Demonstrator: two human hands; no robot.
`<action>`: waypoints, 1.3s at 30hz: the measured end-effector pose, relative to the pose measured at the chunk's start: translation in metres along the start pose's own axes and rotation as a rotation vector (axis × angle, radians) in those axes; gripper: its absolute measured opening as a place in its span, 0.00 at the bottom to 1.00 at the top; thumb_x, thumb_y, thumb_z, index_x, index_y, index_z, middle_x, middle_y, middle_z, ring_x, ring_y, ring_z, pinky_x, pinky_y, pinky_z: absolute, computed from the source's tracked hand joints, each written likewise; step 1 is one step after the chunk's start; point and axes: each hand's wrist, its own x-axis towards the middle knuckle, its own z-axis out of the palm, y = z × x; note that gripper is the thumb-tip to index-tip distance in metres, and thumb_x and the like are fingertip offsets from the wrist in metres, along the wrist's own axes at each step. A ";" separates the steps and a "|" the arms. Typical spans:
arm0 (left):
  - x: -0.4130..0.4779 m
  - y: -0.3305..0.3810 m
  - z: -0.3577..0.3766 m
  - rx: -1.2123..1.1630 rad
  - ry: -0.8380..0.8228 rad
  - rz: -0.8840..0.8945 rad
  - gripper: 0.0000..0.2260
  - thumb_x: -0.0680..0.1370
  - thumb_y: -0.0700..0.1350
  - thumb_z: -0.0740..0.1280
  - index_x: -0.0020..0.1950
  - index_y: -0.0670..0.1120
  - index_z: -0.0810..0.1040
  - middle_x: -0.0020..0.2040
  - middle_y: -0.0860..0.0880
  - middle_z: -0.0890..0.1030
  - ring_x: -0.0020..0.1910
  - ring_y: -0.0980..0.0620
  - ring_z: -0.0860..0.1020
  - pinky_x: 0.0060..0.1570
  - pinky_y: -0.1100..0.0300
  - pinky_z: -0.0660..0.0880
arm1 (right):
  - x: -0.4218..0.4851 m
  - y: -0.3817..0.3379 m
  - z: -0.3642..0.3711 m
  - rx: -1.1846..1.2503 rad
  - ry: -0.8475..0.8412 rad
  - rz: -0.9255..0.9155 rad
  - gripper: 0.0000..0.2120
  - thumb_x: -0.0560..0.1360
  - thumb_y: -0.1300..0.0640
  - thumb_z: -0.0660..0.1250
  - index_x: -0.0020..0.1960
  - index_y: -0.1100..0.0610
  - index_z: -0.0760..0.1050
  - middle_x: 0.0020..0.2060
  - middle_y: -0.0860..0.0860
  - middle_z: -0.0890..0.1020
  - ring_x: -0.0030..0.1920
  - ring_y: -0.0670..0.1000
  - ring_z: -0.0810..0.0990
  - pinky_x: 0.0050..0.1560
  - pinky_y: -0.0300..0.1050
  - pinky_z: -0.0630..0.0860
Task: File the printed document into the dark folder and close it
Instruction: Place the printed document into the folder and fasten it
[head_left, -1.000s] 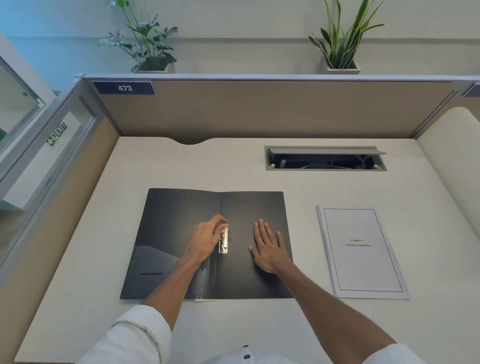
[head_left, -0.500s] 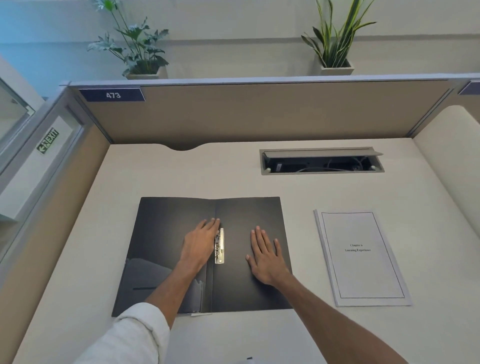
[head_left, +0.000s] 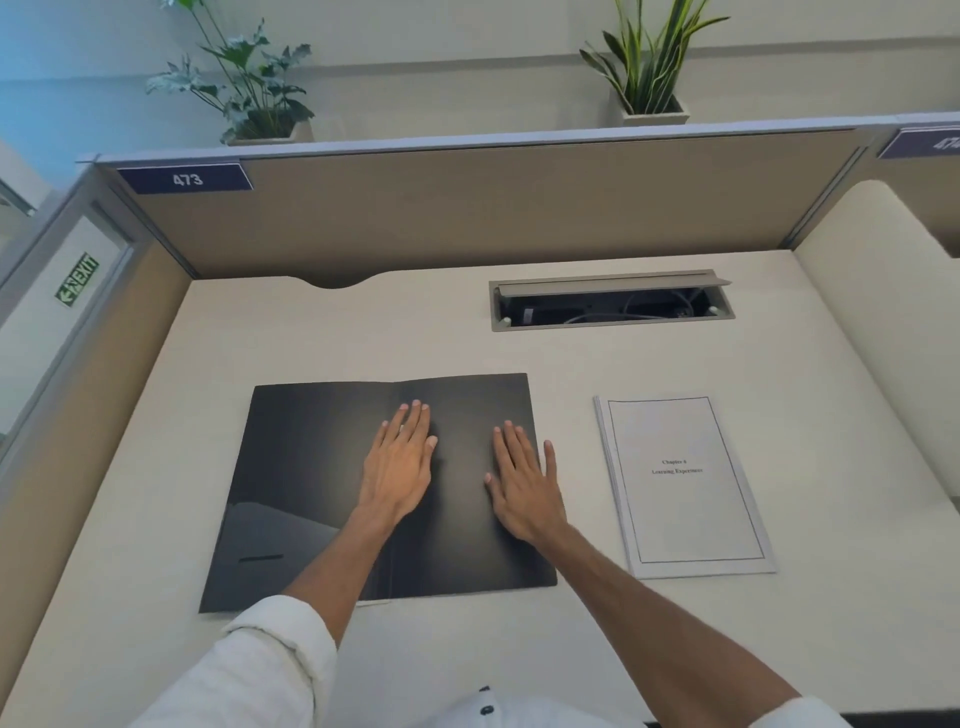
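Note:
The dark folder (head_left: 306, 467) lies spread open flat on the cream desk (head_left: 415, 332), with a pocket on its left inner flap. My left hand (head_left: 402, 462) rests palm down over the spine and hides the metal clip there. My right hand (head_left: 522, 478) presses flat on the right flap, fingers spread. Neither hand holds anything. The printed document (head_left: 680, 483), a white stapled sheaf with a framed title page, lies on the desk to the right of the folder, apart from both hands.
An open cable hatch (head_left: 613, 301) is set into the desk behind the folder. Brown partition walls (head_left: 467, 208) close off the back and the left, and a cream panel (head_left: 883, 364) rises at the right. Two potted plants (head_left: 649, 67) stand on the ledge above.
My left hand let go of the metal clip and flattened over the spine, covering the clip. My right hand stayed flat on the right flap. The camera tilted slightly.

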 end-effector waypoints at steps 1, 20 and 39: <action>0.001 0.013 0.002 -0.023 -0.002 -0.003 0.26 0.91 0.52 0.51 0.88 0.44 0.58 0.88 0.47 0.60 0.88 0.47 0.56 0.86 0.48 0.53 | -0.003 0.011 -0.004 -0.002 0.025 0.015 0.33 0.87 0.43 0.48 0.88 0.53 0.42 0.87 0.50 0.42 0.87 0.51 0.40 0.83 0.64 0.36; 0.020 0.251 0.060 -0.096 -0.136 0.173 0.27 0.89 0.49 0.58 0.87 0.40 0.60 0.86 0.42 0.64 0.86 0.40 0.61 0.85 0.46 0.58 | -0.072 0.227 -0.073 0.147 0.229 0.460 0.30 0.85 0.53 0.60 0.85 0.57 0.58 0.86 0.54 0.58 0.85 0.55 0.57 0.84 0.63 0.52; 0.014 0.305 0.070 -0.208 -0.271 -0.110 0.16 0.84 0.40 0.60 0.71 0.38 0.70 0.61 0.42 0.73 0.48 0.37 0.80 0.43 0.47 0.74 | -0.064 0.275 -0.097 0.566 0.249 1.036 0.18 0.76 0.51 0.70 0.61 0.61 0.77 0.61 0.58 0.80 0.66 0.64 0.76 0.63 0.58 0.72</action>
